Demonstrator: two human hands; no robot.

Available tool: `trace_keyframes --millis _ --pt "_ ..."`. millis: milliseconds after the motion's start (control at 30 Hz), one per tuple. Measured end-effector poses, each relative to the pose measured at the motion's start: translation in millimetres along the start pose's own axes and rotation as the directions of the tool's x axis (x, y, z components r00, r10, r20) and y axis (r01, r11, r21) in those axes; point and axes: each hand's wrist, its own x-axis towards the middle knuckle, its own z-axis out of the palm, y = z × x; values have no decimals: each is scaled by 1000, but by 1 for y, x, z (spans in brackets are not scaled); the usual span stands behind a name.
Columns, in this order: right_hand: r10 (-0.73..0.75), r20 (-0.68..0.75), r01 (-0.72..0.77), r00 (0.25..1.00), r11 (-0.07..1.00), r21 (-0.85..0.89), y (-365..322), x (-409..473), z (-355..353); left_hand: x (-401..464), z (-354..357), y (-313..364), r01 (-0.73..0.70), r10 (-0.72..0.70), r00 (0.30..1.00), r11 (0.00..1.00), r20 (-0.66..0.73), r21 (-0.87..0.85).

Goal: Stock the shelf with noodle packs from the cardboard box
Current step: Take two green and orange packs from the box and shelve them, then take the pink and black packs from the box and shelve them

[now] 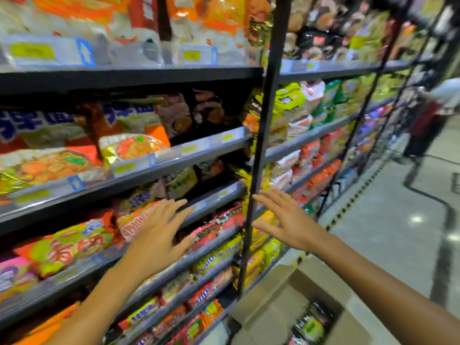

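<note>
Both grips empty, fingers spread: left hand (154, 235), right hand (286, 220) — raised before shelf (211, 202). Cardboard box (278, 295) below right grip, noodle packs (311, 324) inside. Next: lower both, clasp pack flat — avoid crushing, face label outward.

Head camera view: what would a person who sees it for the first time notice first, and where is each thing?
Two bare hands, left hand and right hand, reach forward with fingers spread, empty, in the middle of the view. Behind them, shelves packed with bright noodle packs fill the left and centre. At the bottom right an open cardboard box stands on the floor with a few packs inside.
</note>
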Motion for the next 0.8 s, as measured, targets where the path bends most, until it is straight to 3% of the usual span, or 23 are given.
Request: trace_keyframes --millis 300,600,800 --pt "179 134 -178 975 984 -24 111 -127 -9 39 93 130 -93 95 984 995 153 -22" --pt "289 276 -293 917 956 -28 257 -254 -15 62 210 283 -69 114 945 986 308 -154" --pt "276 382 -292 882 956 -17 321 -280 15 63 268 325 50 35 891 983 452 -176"
